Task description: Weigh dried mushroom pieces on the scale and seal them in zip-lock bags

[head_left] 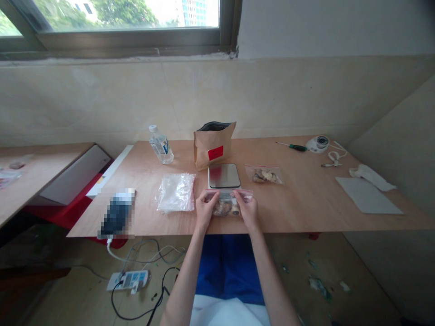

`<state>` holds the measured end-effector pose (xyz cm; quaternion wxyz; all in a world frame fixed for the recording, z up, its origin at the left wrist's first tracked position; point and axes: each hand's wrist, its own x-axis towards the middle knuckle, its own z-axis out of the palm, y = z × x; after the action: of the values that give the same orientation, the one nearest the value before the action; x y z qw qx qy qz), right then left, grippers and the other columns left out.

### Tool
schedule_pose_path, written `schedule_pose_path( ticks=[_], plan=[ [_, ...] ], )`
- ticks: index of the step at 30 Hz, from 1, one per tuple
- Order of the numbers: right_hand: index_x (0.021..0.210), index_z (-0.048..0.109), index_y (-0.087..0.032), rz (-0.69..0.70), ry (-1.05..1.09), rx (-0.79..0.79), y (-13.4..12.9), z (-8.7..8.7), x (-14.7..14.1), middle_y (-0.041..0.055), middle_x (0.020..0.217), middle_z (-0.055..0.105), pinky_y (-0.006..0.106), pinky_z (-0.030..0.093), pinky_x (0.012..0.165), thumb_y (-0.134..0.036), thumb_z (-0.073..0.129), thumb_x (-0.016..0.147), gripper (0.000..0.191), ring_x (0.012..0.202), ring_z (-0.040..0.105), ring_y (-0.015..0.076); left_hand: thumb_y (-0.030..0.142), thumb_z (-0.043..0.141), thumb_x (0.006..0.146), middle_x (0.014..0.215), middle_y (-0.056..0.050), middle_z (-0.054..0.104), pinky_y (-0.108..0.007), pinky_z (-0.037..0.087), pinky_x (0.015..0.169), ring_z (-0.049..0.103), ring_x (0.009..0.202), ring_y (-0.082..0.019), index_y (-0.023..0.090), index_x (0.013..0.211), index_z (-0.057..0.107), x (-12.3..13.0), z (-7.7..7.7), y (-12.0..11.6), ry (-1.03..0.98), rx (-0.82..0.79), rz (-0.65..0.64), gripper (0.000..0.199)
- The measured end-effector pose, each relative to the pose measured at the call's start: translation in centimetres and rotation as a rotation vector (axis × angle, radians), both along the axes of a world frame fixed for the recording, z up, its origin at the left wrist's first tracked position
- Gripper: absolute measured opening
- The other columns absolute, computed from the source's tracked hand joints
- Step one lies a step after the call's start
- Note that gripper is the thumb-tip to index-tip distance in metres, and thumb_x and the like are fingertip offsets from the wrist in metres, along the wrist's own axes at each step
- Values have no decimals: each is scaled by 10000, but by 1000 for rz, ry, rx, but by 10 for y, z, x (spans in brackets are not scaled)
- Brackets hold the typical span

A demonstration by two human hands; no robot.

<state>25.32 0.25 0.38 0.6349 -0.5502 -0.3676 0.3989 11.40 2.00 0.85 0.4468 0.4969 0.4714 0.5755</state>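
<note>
Between both hands is a clear zip bag with brown and pale dried pieces inside, close to the table's front edge. My left hand pinches its upper left edge, and my right hand grips the upper right edge. Just beyond the bag sits a small scale with a shiny metal plate. Right of the scale lies a second filled zip bag. Left of my left hand rests a stack of clear plastic bags. Behind the scale stands an open brown paper pouch with a red label.
A plastic bottle stands at the back left, and a phone on a cable lies front left. Toward the right are a screwdriver, a white camera, a white cloth and a grey sheet. A power strip lies below.
</note>
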Motion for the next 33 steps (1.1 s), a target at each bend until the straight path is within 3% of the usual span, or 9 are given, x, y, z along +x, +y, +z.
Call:
schedule_pose_path(
  ticks=[5, 15, 25, 29, 33],
  plan=[
    [754, 702, -145, -28, -10, 1, 1, 2, -3, 77, 746, 719, 294, 542, 638, -467, 668, 697, 329, 698, 670, 191, 367, 668, 725, 818, -59, 685, -277, 477, 746, 629, 797, -171, 153, 820, 688, 1, 2, 0, -13, 2, 8, 235],
    [725, 711, -169, 95, -48, 59, 3, 2, -3, 47, 719, 719, 297, 539, 689, -410, 660, 722, 247, 691, 675, 179, 370, 686, 705, 799, -67, 699, -272, 481, 702, 633, 752, -173, 143, 846, 697, 3, 1, -1, -23, -30, -27, 267],
    [732, 704, -165, 21, -71, 81, 5, 5, -15, 63, 724, 719, 349, 554, 694, -408, 657, 711, 248, 685, 673, 204, 388, 699, 683, 696, -57, 693, -245, 471, 596, 619, 639, -154, 122, 759, 698, 4, 1, 0, -64, -97, 2, 277],
    [750, 706, -164, 94, -35, 46, 5, 6, -15, 62, 732, 719, 352, 555, 700, -424, 671, 692, 268, 699, 674, 207, 392, 697, 685, 704, -57, 699, -254, 480, 611, 627, 647, -160, 128, 760, 699, 4, 2, -1, -87, -90, 12, 274],
    [760, 705, -183, 127, -34, 105, 4, 4, -14, 39, 771, 715, 332, 542, 719, -398, 681, 689, 227, 728, 661, 185, 370, 678, 714, 802, -73, 710, -289, 491, 722, 643, 765, -186, 152, 787, 716, 4, 6, -2, -28, -3, -39, 232]
  ],
)
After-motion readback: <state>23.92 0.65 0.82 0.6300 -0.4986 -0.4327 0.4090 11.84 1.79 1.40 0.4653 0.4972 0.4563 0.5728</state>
